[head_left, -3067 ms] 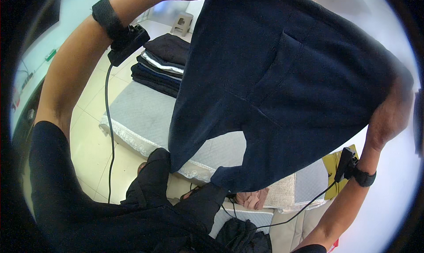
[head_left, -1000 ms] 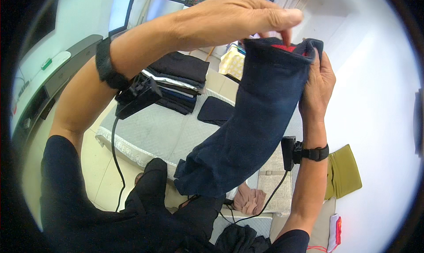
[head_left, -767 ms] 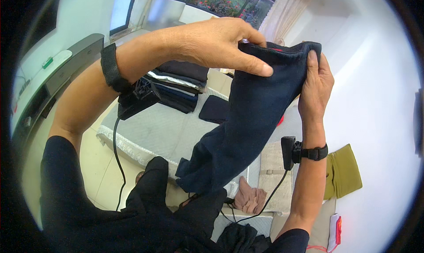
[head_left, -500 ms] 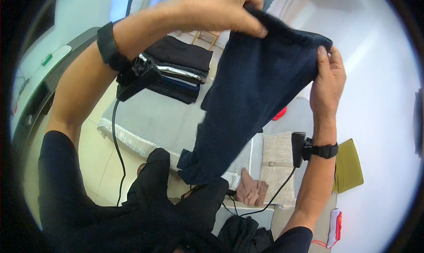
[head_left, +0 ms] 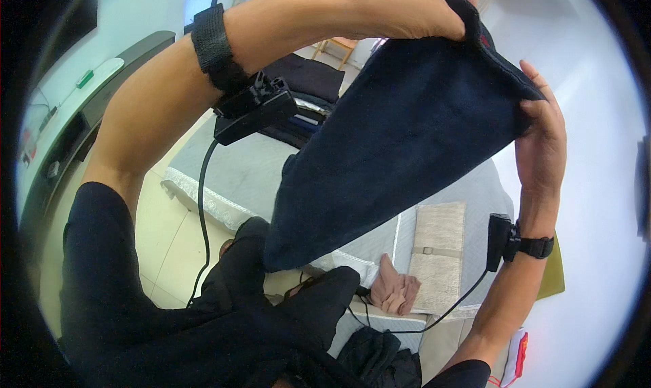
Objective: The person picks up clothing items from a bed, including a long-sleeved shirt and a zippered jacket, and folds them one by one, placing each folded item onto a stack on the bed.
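Observation:
Dark navy trousers [head_left: 400, 130] hang in front of me, held up by the waistband, with the cloth slanting down to the lower left towards my knees. At the top, my left hand [head_left: 434, 12] is closed on one end of the waistband, thumb on the near side. My right hand [head_left: 544, 127] grips the other end, its thumb bent over the cloth and its fingers behind. A bit of red shows inside the waistband between the hands. A black strap with a small black device and cable is on each forearm.
A stack of folded dark clothes [head_left: 308, 83] sits on the grey-covered bed [head_left: 203, 161], partly behind my left arm. A beige folded mat [head_left: 437, 246], a crumpled brown-pink cloth [head_left: 395, 286] and black clothes [head_left: 376, 357] lie at lower right. A white wall [head_left: 597, 185] stands on the right.
Both hands have moved to the right with the trousers. The cloth has swung into a broader, flatter slant, and the waistband tilts more steeply down to the right.

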Motion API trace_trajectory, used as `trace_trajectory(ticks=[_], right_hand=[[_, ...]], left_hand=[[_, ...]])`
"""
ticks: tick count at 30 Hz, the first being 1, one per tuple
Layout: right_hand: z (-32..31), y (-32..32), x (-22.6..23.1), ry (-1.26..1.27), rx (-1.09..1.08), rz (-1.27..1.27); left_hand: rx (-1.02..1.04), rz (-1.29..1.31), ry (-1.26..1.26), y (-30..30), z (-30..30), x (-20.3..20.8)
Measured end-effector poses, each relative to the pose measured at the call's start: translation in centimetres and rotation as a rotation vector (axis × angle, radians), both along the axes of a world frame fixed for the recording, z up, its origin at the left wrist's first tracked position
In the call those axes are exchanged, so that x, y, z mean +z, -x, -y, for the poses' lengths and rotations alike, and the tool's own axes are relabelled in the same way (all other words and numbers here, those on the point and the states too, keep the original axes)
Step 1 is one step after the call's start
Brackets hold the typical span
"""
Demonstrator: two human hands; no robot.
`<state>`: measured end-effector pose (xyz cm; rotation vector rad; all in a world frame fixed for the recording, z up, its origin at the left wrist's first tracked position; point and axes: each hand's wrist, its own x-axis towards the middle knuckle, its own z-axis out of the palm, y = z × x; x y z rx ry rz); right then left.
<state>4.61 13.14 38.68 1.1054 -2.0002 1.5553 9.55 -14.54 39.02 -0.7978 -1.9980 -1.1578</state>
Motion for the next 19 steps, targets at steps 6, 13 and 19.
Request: trace_trajectory(ticks=[6,13,19], right_hand=[[-0.1,-1.3,1.3,-0.159,-0.154,0.004],[0.0,-3.7,1.7,-0.533,-0.321,-0.25],[0.3,-3.6,3.0,-0.838,-0.447,-0.09]], left_hand=[[-0.004,-0.039,-0.015,0.9,-1.3,-0.6],[-0.015,-0.152,-0.005,-0.1,-1.7,-0.7],[0.012,-0.227,0.022,0.3,-2.2,-1.8]])
